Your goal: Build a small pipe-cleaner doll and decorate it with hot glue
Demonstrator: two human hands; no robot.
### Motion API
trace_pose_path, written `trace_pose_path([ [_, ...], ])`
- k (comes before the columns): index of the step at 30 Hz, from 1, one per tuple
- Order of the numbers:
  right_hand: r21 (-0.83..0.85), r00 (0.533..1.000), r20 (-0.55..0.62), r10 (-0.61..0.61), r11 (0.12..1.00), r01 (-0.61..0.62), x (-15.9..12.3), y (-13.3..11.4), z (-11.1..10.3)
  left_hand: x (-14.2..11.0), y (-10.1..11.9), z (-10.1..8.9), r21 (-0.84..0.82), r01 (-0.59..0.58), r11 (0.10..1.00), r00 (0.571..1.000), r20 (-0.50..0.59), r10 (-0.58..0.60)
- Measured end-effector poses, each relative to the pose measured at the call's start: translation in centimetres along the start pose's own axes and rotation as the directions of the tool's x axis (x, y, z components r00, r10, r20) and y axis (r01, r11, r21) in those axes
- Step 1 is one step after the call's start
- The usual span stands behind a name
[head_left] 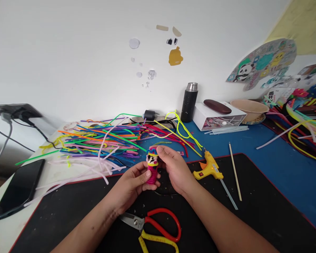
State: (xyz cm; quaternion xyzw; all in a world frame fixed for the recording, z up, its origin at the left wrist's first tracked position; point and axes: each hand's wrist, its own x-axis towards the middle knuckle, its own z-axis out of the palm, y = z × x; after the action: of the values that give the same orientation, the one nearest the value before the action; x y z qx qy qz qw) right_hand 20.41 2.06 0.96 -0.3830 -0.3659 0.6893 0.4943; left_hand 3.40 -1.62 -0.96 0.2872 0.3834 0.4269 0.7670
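Note:
A small pipe-cleaner doll [152,173] stands upright between my hands, with a pink body, a white and black face, yellow bands and a blue and pink top. My left hand [137,177] is wrapped round its body, thumb across the front. At the doll's head, my right hand [175,167] pinches the right side of the top between thumb and fingers. Below them on the black mat [116,232] lie scissors [162,225] with one red and one yellow handle. Right of my right hand rests a yellow hot glue gun [209,168] with a glue stick in its back.
Loose pipe cleaners [102,140] are heaped at the back left, more [302,123] at the far right. A wooden stick [235,172] lies right of the glue gun. A black flask [189,102], white box [218,116] and bowl [249,107] line the wall. A phone [19,188] lies left.

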Motion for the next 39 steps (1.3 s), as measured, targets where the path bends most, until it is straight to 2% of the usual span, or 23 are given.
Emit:
trace_pose_path([
  [6,0.035,1.000,0.011,0.000,0.999,0.000,0.2,-0.1,0.0,-0.2,0.4,0.5,-0.036,0.016,0.999,0.999,0.028,-0.015],
  [25,0.021,1.000,-0.014,0.012,1.000,-0.012,0.2,-0.1,0.0,-0.1,0.4,0.3,-0.078,0.023,0.997,0.998,0.060,-0.019],
  [29,-0.027,0.998,-0.054,-0.045,0.999,0.044,0.8,-0.3,-0.8,0.0,0.5,0.3,-0.089,0.006,0.996,0.999,0.051,-0.001],
  [32,-0.017,0.996,-0.076,-0.037,0.999,0.036,1.0,-0.4,-1.0,0.1,0.6,0.2,-0.093,0.002,0.996,0.999,0.032,0.001],
  [39,-0.024,0.999,-0.026,-0.026,0.999,0.025,0.8,0.2,-0.6,0.3,0.7,-0.1,-0.106,-0.041,0.994,0.999,0.008,0.042],
])
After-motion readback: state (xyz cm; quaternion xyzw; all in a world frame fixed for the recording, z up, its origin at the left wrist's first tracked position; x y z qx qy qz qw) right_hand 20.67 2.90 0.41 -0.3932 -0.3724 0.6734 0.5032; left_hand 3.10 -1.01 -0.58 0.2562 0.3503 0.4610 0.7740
